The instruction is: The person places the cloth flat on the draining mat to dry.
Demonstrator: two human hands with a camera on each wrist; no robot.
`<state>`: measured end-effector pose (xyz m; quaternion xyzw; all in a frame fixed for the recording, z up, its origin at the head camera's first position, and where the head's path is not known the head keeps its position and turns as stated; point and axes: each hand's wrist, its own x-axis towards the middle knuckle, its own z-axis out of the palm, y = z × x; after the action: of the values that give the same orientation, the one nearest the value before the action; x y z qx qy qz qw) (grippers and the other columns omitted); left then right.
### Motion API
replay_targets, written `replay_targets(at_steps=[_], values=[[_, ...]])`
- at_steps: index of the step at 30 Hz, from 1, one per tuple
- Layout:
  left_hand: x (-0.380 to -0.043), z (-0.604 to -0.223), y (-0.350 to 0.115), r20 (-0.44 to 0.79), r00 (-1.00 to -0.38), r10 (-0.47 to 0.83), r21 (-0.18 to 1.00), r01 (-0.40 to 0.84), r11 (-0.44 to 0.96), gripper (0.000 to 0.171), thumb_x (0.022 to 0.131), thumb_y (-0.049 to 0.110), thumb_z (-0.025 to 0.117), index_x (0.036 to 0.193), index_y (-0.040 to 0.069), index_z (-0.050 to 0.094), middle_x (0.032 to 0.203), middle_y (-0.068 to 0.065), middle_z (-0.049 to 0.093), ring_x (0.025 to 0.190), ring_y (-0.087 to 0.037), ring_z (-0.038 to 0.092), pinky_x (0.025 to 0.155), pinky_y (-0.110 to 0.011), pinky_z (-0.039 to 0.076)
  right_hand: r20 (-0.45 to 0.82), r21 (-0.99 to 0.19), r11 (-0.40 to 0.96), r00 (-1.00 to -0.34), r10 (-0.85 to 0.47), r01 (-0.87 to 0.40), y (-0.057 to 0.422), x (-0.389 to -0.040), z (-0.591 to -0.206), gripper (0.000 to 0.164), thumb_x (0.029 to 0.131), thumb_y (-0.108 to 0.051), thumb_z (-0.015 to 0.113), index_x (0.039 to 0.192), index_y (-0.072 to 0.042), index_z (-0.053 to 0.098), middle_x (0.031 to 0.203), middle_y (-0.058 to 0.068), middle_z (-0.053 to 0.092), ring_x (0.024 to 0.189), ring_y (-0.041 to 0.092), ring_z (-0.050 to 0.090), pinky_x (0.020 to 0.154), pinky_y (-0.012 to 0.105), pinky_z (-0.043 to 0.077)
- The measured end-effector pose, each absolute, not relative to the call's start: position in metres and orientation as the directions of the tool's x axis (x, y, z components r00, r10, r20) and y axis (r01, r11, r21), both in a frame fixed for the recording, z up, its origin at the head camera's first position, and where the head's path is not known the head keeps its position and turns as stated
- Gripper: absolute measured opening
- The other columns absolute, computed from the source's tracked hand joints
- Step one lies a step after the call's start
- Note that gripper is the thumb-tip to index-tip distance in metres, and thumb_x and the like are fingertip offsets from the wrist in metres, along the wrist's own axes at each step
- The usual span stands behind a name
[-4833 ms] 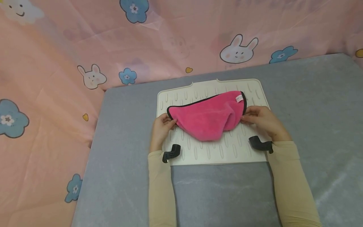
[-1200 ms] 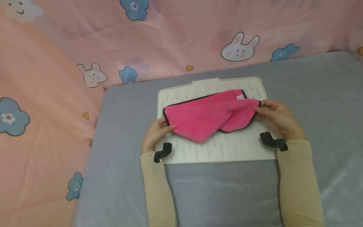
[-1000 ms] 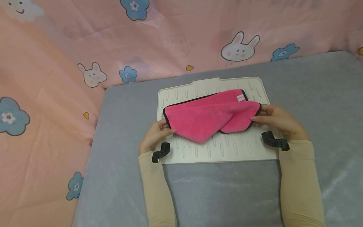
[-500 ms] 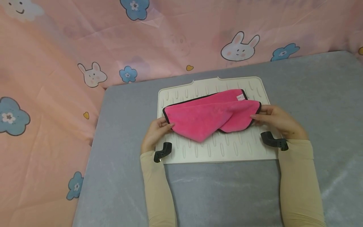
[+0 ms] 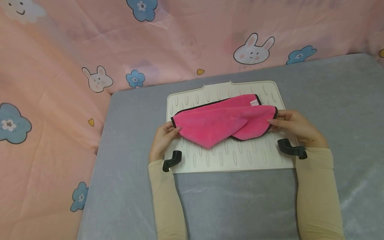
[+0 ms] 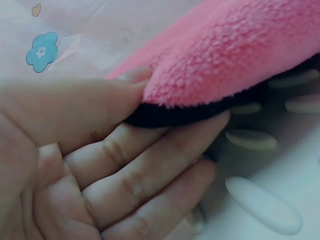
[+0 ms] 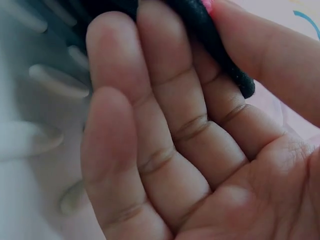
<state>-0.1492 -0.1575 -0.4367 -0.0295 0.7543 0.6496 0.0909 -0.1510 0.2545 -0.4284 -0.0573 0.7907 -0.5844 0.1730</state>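
A pink plush cloth (image 5: 210, 123) with a black bound edge and a small white label (image 5: 254, 102) spans both hands above the white ridged mat. It is folded, its front layer hanging to a point near the middle. My left hand (image 5: 162, 140) pinches its left edge between thumb and fingers; in the left wrist view the thumb presses the plush from above, with fingers beneath the black trim (image 6: 175, 114). On the other side my right hand (image 5: 297, 128) pinches the right edge, and the right wrist view shows the black trim (image 7: 215, 45) between thumb and fingers.
The white mat (image 5: 222, 161) has raised oval ridges and a notch in its back rim. It lies on a grey cloth-covered table (image 5: 234, 203). A pink patterned curtain (image 5: 192, 40) hangs behind and at the left. Black wrist cameras (image 5: 291, 150) jut inward.
Since the earliest frame, my hands have moved apart, drawing the cloth wider and raising its front right corner. Most recently my left hand has shifted slightly up with its edge.
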Motion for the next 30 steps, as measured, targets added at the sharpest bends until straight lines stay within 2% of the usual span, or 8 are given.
replay_targets(at_steps=[6,14,22,25,30], values=[[-0.1503,-0.4376,-0.1575,-0.16,-0.986,0.042,0.979,-0.153,0.136,0.02,0.092,-0.005,0.054,0.109,-0.015,0.056,0.098,-0.029,0.064,0.072,-0.009,0.064,0.073,-0.027,0.053,-0.188,-0.939,0.334,-0.937,-0.295,0.084,0.2579,-0.1496,-0.4274,0.013,0.095,-0.009,0.055,0.103,0.0,0.061,0.08,-0.002,0.065,0.074,0.014,0.063,0.069,0.021,0.051],[-0.1515,-0.4386,-0.1577,-0.135,-0.991,0.015,0.979,-0.131,0.155,0.019,0.094,-0.001,0.053,0.108,-0.013,0.056,0.095,-0.025,0.066,0.069,-0.007,0.064,0.071,-0.024,0.052,-0.17,-0.959,0.271,-0.935,-0.311,0.084,0.2577,-0.1492,-0.4245,0.011,0.096,-0.011,0.055,0.096,-0.007,0.065,0.083,0.0,0.066,0.077,0.013,0.064,0.07,0.022,0.052],[-0.1514,-0.4384,-0.1569,-0.124,-0.992,-0.001,0.983,-0.123,0.139,0.014,0.095,0.002,0.054,0.1,-0.01,0.057,0.076,-0.007,0.065,0.057,-0.009,0.059,0.059,-0.022,0.05,-0.205,-0.945,0.308,-0.934,-0.292,0.111,0.2583,-0.1488,-0.424,0.015,0.096,-0.015,0.056,0.098,-0.003,0.064,0.083,0.0,0.066,0.077,0.014,0.063,0.071,0.022,0.051],[-0.1506,-0.4374,-0.1571,-0.153,-0.988,0.03,0.978,-0.147,0.146,0.015,0.094,0.003,0.055,0.101,-0.01,0.057,0.078,-0.007,0.066,0.059,-0.009,0.059,0.06,-0.023,0.051,-0.226,-0.923,0.371,-0.927,-0.3,0.105,0.2577,-0.1486,-0.4226,0.021,0.096,-0.018,0.056,0.102,0.001,0.061,0.083,0.001,0.065,0.078,0.015,0.063,0.073,0.02,0.049],[-0.1461,-0.4345,-0.161,-0.252,-0.954,0.164,0.961,-0.226,0.161,0.028,0.09,0.002,0.061,0.114,-0.01,0.056,0.094,-0.016,0.068,0.071,-0.01,0.064,0.068,-0.024,0.053,-0.281,-0.882,0.459,-0.902,-0.327,0.109,0.2567,-0.1481,-0.4217,0.036,0.097,-0.022,0.055,0.117,0.008,0.054,0.086,-0.001,0.066,0.08,0.017,0.063,0.075,0.022,0.047]])
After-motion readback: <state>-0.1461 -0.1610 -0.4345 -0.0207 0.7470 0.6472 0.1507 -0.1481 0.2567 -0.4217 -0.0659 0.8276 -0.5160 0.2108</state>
